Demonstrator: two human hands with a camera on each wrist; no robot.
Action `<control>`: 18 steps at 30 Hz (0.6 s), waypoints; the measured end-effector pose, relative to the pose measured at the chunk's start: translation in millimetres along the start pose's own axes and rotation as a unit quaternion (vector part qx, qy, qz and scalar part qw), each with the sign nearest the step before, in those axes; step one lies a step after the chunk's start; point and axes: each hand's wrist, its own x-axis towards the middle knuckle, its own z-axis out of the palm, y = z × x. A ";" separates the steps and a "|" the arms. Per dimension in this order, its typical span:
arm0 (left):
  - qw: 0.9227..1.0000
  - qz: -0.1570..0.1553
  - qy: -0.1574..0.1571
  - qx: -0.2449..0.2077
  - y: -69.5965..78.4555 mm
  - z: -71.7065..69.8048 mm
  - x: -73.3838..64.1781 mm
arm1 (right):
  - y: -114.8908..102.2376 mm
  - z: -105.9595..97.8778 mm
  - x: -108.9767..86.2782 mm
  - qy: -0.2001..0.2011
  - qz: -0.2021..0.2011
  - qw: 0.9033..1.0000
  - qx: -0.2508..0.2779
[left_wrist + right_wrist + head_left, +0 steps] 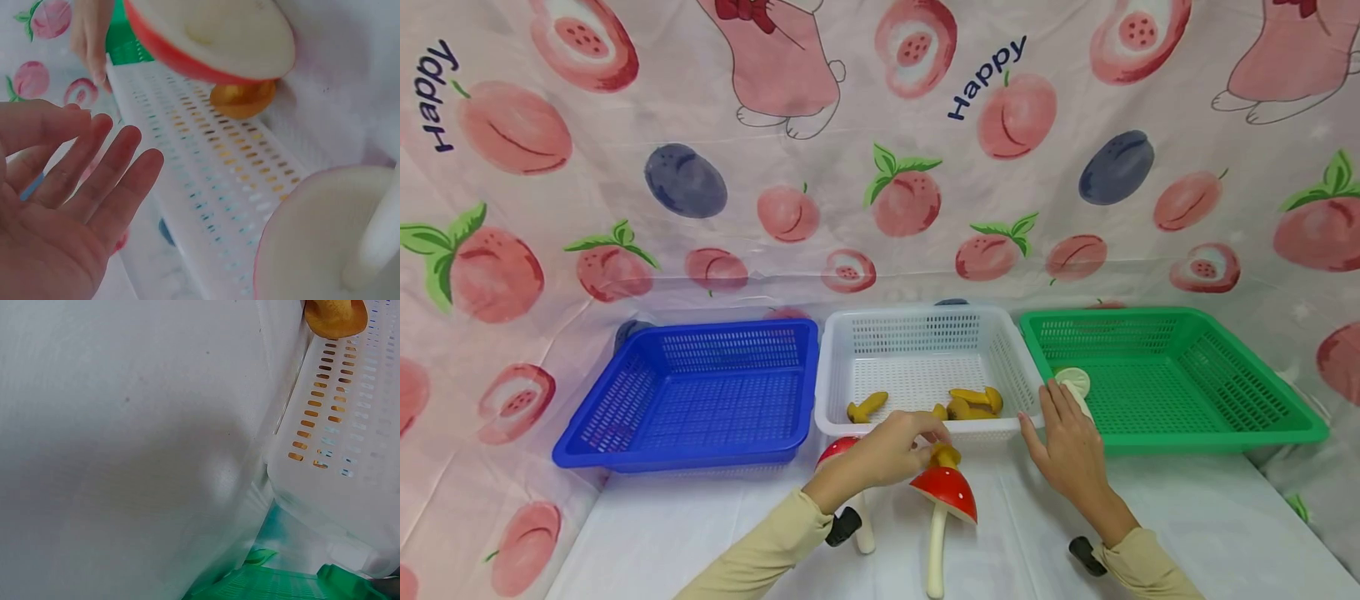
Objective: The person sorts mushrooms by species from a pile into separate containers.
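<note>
My left hand hovers over the front rim of the white basket, fingers loosely bent. In the left wrist view its palm and fingers show nothing between them. Just right of it, a yellow toy mushroom lies outside the basket, against the red cap of a white-spotted toy mushroom. A second red-capped mushroom is partly hidden behind my left wrist. My right hand is held flat with straight fingers where the white and green baskets meet, holding nothing.
Several yellow mushrooms lie inside the white basket. The green basket stands at right, with a pale round-topped piece partly behind my right fingers. A blue basket stands at left. Fruit-printed cloth hangs behind all three.
</note>
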 end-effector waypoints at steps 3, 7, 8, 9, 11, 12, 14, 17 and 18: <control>1.000 0.017 -0.002 0.004 -2.6 7.0 3.8 | 0.2 0.3 -0.1 0.001 -0.001 1.000 0.000; 0.999 0.026 -0.012 0.024 -5.3 14.6 8.8 | -0.1 -0.1 0.1 0.005 -0.003 1.000 -0.001; 0.999 0.027 -0.015 0.029 -5.6 16.2 9.6 | 0.0 0.1 -0.1 0.006 -0.004 1.000 -0.001; 0.999 0.026 -0.019 0.034 -6.1 18.1 10.5 | 0.1 0.3 -0.2 0.007 -0.005 1.000 -0.001; 0.999 0.023 -0.026 0.041 -6.2 21.3 11.9 | 0.2 0.7 -0.6 0.008 -0.006 1.000 -0.001; 0.998 0.021 -0.029 0.043 -6.3 22.9 12.6 | 0.1 0.9 -0.8 0.008 -0.006 1.000 -0.001; 0.998 0.012 -0.039 0.045 -7.0 26.2 13.8 | 0.2 0.9 -1.3 0.007 -0.005 1.000 -0.001; 0.996 -0.010 -0.064 0.053 -7.3 29.8 15.1 | 0.0 0.6 -2.1 0.006 -0.002 1.000 -0.001; 0.996 -0.019 -0.073 0.055 -7.7 30.9 15.4 | -0.1 0.4 -2.3 0.007 -0.001 1.000 0.000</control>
